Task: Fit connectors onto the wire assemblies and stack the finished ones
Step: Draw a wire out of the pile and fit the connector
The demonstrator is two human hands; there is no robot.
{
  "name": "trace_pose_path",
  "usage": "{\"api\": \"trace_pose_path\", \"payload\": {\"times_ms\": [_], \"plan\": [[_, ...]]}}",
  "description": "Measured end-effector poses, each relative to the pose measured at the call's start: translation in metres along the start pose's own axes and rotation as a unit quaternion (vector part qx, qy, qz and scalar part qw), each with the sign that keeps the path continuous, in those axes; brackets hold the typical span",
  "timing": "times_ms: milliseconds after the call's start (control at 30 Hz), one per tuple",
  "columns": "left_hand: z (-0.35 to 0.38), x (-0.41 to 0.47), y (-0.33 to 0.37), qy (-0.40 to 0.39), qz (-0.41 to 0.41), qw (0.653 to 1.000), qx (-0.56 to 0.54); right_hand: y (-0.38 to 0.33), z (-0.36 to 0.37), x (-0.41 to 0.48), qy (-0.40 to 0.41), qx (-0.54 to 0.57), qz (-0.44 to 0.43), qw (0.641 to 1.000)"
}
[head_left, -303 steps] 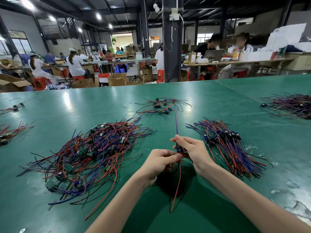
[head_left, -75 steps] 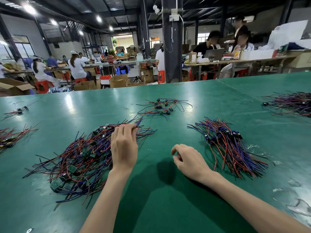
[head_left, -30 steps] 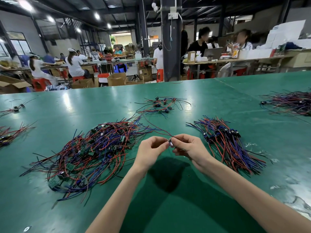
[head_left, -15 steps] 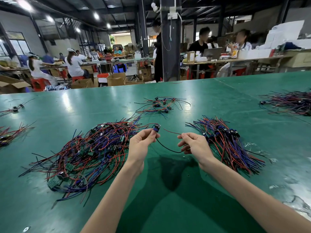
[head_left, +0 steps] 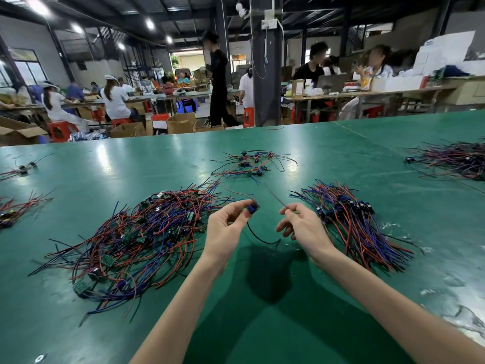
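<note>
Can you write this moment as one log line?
left hand: pinches blue connector | right hand: pinches thin wire | black wire: sags between hands | neat wire stack: beside right hand

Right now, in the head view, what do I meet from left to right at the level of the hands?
Small red wire bundle, large tangled wire pile, left hand pinching the blue connector, right hand pinching a thin wire, neat wire stack.

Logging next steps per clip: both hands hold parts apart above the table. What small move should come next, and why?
Probably bring the right hand toward the left hand so the wire end it pinches meets the blue connector the left hand holds. They are apart, with only a slack black wire looping between them.
</note>
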State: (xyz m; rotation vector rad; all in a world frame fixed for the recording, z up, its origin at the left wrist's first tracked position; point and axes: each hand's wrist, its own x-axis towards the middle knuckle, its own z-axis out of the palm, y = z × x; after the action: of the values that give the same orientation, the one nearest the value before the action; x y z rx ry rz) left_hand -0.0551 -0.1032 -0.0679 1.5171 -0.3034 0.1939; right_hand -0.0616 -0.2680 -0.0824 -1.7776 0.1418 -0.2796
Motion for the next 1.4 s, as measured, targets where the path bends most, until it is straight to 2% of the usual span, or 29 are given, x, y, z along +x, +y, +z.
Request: {"api": "trace_pose_path", "payload": {"times_ms": [67, 133, 267, 400, 533, 700, 867, 967, 1100, 1167, 1267, 1400], "plan": [[0.0, 0.001, 0.0, 0.004, -0.004, 1.0, -0.002, 0.006, 0.0, 0.003, -0.005, -0.13, -0.026, 0.991], [0.0, 0.001, 0.0, 0.009, -0.011, 1.0, -0.008, 0.011, 0.001, 0.002, -0.008, -0.247, -0.066, 0.967], [-0.002, 0.002, 0.004, 0.044, -0.037, 0.997, -0.059, 0.015, 0.001, 0.0, 0.012, -0.337, -0.134, 0.932], [-0.005, 0.003, 0.009, 0.085, -0.052, 0.99, -0.099, 0.016, -0.003, 0.002, 0.035, -0.413, -0.15, 0.898], [-0.012, 0.006, 0.012, 0.125, -0.05, 0.98, -0.145, 0.012, -0.007, 0.001, 0.037, -0.38, -0.17, 0.909], [-0.019, 0.009, 0.012, 0.158, -0.048, 0.971, -0.172, 0.013, -0.005, 0.005, -0.043, -0.352, -0.169, 0.919], [-0.023, 0.012, 0.013, 0.204, -0.026, 0.964, -0.169, 0.005, -0.008, 0.004, 0.031, -0.244, -0.1, 0.964], [-0.026, 0.013, 0.013, 0.214, -0.024, 0.963, -0.163, 0.003, -0.006, 0.0, -0.013, -0.199, -0.046, 0.979], [-0.023, 0.012, 0.01, 0.217, -0.03, 0.964, -0.151, 0.005, -0.002, -0.001, -0.084, -0.246, -0.037, 0.965], [-0.021, 0.011, 0.009, 0.216, -0.032, 0.965, -0.146, 0.006, -0.003, 0.0, -0.091, -0.253, -0.063, 0.961], [-0.018, 0.01, 0.011, 0.206, -0.036, 0.966, -0.153, 0.007, -0.002, -0.002, -0.033, -0.261, -0.134, 0.955], [-0.014, 0.006, 0.013, 0.145, -0.051, 0.978, -0.14, 0.006, 0.002, -0.002, -0.019, -0.192, -0.155, 0.969]]}}
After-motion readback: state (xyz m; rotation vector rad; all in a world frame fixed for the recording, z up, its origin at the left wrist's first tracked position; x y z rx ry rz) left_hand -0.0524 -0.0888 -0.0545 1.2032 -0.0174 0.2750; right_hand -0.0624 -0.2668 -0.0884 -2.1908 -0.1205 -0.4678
